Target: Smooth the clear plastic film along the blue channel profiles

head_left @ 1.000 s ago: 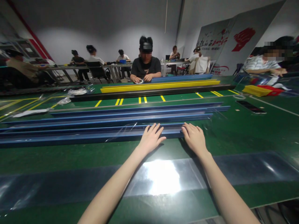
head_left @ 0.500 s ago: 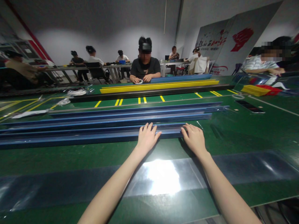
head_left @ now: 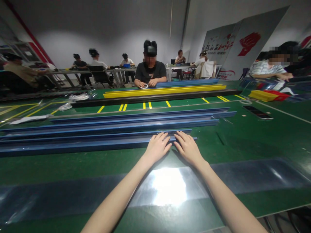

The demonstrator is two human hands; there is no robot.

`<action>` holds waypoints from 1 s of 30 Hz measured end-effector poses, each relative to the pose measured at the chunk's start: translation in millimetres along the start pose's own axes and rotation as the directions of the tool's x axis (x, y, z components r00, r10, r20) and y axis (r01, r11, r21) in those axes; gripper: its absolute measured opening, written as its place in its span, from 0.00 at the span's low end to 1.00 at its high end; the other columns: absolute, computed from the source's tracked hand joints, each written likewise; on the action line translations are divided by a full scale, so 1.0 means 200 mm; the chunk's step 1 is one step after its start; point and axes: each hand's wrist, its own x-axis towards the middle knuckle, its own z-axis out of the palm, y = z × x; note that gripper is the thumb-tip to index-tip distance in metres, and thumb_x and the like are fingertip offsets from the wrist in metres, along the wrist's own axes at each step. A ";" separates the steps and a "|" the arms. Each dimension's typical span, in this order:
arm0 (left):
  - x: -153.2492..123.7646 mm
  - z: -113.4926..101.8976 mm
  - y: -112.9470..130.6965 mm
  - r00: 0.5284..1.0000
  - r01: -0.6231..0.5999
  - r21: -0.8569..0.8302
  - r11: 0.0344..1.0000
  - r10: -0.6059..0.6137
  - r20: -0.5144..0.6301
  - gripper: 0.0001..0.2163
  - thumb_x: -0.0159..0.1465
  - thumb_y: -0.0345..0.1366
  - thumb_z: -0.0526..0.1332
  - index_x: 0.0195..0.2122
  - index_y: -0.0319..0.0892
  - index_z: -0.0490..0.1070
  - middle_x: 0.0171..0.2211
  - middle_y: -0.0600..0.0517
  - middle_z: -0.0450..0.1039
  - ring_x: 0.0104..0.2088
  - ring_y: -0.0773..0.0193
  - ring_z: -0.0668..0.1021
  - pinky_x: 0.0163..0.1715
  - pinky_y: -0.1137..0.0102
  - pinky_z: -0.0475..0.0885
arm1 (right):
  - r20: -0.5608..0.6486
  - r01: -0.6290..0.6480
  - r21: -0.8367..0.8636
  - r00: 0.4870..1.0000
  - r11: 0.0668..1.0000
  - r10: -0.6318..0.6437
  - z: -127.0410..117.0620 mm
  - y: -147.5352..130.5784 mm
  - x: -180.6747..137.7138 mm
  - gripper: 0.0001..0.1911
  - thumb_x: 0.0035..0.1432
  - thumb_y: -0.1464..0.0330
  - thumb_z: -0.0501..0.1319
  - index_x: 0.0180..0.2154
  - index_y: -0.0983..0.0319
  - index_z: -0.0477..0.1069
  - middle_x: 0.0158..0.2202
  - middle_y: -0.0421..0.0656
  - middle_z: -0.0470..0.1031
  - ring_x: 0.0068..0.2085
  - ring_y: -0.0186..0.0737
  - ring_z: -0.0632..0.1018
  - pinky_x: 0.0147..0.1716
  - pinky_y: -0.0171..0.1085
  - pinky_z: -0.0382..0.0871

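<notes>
Nearest to me on the green table lies a long blue plastic channel strip (head_left: 73,148), running from the left edge to just right of my hands. My left hand (head_left: 159,145) rests on it near its right end, fingers stretched over the top and thumb out on the near side. Close beside it, my right hand (head_left: 187,145) lies on the same strip with its fingers spread forward. A small gap separates the two thumbs. The undersides of the fingers are hidden. More blue channel strips (head_left: 136,125) lie parallel just beyond.
A clear plastic sheet (head_left: 97,187) lies flat under my forearms. Farther off are a black strip (head_left: 170,96), a yellow strip (head_left: 165,90), a phone (head_left: 257,112) and a yellow tray (head_left: 263,95). A person (head_left: 150,71) sits opposite.
My right hand has slid left along the strip, from its right end to beside my left hand. My left hand has shifted slightly right and nearer to me.
</notes>
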 end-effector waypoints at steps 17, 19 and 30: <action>0.01 -0.08 -0.03 0.977 0.210 0.152 0.966 -0.212 0.000 0.18 0.65 0.42 0.45 0.35 0.40 0.73 0.39 0.46 0.72 0.41 0.58 0.71 0.38 0.65 0.64 | -0.050 -0.251 -0.034 0.967 0.967 0.249 -0.08 0.10 0.00 0.13 0.59 0.67 0.49 0.32 0.62 0.71 0.35 0.45 0.76 0.39 0.40 0.74 0.41 0.38 0.58; 0.01 -0.07 -0.03 0.988 0.155 0.123 0.980 -0.156 0.005 0.16 0.65 0.41 0.47 0.39 0.40 0.72 0.42 0.46 0.71 0.43 0.59 0.70 0.41 0.65 0.64 | -0.032 -0.183 -0.009 0.983 0.983 0.183 -0.07 0.07 0.00 0.14 0.59 0.66 0.48 0.34 0.62 0.71 0.37 0.45 0.76 0.41 0.40 0.73 0.42 0.38 0.58; -0.01 -0.05 -0.04 0.996 -0.047 0.048 0.998 0.043 0.080 0.15 0.63 0.37 0.50 0.49 0.39 0.65 0.52 0.47 0.65 0.53 0.59 0.64 0.48 0.65 0.61 | -0.030 -0.022 0.070 0.999 0.997 0.025 -0.05 0.02 0.00 0.15 0.60 0.65 0.48 0.43 0.63 0.68 0.45 0.45 0.73 0.48 0.39 0.70 0.47 0.40 0.56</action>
